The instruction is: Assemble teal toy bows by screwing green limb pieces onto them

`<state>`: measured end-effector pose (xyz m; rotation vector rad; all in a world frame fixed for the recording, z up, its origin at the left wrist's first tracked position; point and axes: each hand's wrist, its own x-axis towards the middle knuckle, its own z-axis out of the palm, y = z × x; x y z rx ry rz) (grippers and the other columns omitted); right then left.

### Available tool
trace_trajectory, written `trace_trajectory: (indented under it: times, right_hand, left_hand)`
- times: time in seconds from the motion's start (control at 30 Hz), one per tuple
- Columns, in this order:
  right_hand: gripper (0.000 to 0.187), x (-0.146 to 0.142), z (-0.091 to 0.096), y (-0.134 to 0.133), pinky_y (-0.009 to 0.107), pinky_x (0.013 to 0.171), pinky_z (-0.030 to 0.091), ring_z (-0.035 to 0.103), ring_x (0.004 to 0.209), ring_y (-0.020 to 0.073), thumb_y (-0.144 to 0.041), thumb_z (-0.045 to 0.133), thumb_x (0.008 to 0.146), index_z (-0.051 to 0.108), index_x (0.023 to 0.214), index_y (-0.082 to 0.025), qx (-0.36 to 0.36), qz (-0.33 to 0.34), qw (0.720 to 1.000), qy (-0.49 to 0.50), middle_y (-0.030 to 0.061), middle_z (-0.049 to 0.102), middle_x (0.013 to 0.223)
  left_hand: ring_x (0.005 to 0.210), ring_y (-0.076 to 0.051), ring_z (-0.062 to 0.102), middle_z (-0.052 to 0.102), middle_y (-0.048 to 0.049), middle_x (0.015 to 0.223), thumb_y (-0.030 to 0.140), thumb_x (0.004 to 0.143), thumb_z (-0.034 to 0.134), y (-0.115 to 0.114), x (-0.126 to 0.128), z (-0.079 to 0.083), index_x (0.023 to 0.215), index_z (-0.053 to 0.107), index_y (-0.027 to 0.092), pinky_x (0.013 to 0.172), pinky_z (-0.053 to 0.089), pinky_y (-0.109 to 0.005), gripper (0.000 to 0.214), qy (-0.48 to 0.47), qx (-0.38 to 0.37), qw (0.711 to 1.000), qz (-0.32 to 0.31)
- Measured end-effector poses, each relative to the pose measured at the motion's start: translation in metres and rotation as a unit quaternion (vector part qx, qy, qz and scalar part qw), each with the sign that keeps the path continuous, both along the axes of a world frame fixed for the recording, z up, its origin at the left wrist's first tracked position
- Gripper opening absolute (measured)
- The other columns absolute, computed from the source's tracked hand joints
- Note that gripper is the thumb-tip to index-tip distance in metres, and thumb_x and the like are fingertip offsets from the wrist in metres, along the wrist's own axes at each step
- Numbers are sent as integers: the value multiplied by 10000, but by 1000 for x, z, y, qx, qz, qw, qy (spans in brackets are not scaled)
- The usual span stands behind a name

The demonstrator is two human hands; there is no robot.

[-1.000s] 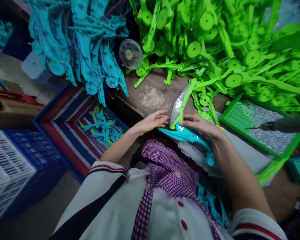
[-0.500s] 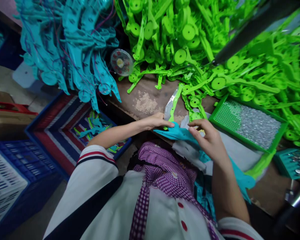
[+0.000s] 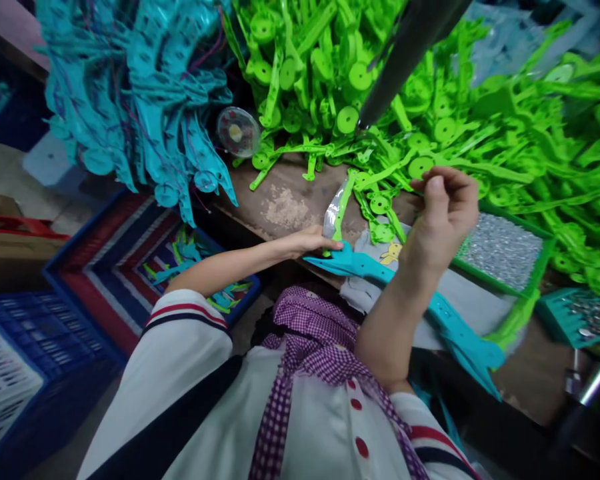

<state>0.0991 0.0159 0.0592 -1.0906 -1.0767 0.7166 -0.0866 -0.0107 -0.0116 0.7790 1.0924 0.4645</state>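
My left hand (image 3: 313,241) rests on the near end of a long teal plastic part (image 3: 410,300) that lies across a grey cloth (image 3: 473,308) at the table's front edge; its fingers are curled onto the part. A green plastic part with a clear film (image 3: 339,212) lies just beyond that hand. My right hand (image 3: 443,210) is raised above the cloth, its fingers curled in a loose pinch; what is in them is too small to make out. A dark tool shaft (image 3: 405,50) hangs above it.
A big heap of green plastic parts (image 3: 480,100) covers the back of the table, with a heap of teal parts (image 3: 130,100) at the left. A green tray of small screws (image 3: 500,250) and a teal tray (image 3: 580,317) stand at the right. Blue crates (image 3: 30,347) stand on the floor.
My right hand has lifted off the teal part and risen toward the green tray, closing its fingers. The left hand has stayed on the part's end. The dark tool shaft has swung across the top.
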Motion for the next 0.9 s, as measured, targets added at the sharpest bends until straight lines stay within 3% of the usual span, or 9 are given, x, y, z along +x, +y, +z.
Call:
trace_trajectory:
  times: [0.13,0.23,0.33,0.4,0.5,0.63,0.73,0.9]
  right_hand:
    - [381,-8,10,16,501,1052,492,611,1211,242,-531,668,888,583,1195,-322,52,6,998,-23,48,600,1250]
    - [466,-7,27,34,504,1191,385,509,1385,242,-595,717,838,585,1221,-365,126,35,990,-53,16,591,1358]
    - [379,7,39,51,506,1041,527,698,1070,246,-572,799,761,642,1024,-349,109,116,986,-43,-1,711,1091]
    - [357,26,40,56,503,861,591,709,798,231,-561,830,720,642,907,-322,66,107,992,-30,-15,699,874]
    - [375,66,34,53,474,775,580,676,792,231,-619,798,720,642,900,-329,8,24,998,-64,2,692,871]
    - [430,111,25,55,495,817,556,669,892,262,-613,825,664,660,904,-297,-48,6,994,-100,38,706,936]
    - [450,120,12,76,513,762,551,673,829,268,-687,789,664,627,839,-305,-34,-26,994,-103,34,684,831]
    - [629,117,-21,126,586,737,526,663,937,311,-945,412,755,594,955,-377,-41,-44,988,-142,47,647,703]
  left_hand:
    - [677,-113,603,680,-31,736,170,754,747,-2,2,7,777,676,115,678,464,-266,93,-12,-19,1000,10]
    - [655,-100,582,660,-19,718,181,764,749,-5,4,11,769,667,118,670,458,-261,103,5,-16,1000,22]
    - [695,-108,586,671,-13,765,225,759,764,-10,3,13,850,677,131,685,467,-262,157,32,-20,999,36]
    - [734,-122,596,679,-8,796,262,753,762,-14,2,13,899,677,148,701,473,-266,204,48,-21,998,41]
    - [758,-134,590,673,3,792,322,718,760,-17,-1,10,865,660,165,718,457,-264,237,61,20,997,43]
    - [734,-137,553,644,14,755,414,647,767,-18,1,7,785,638,169,721,421,-268,309,76,77,993,48]
    - [734,-144,545,627,19,744,466,623,758,-18,2,8,787,631,174,711,410,-271,358,85,81,992,48]
    - [740,-143,542,618,19,760,488,606,771,-17,1,9,809,613,180,695,411,-268,401,95,65,992,43]
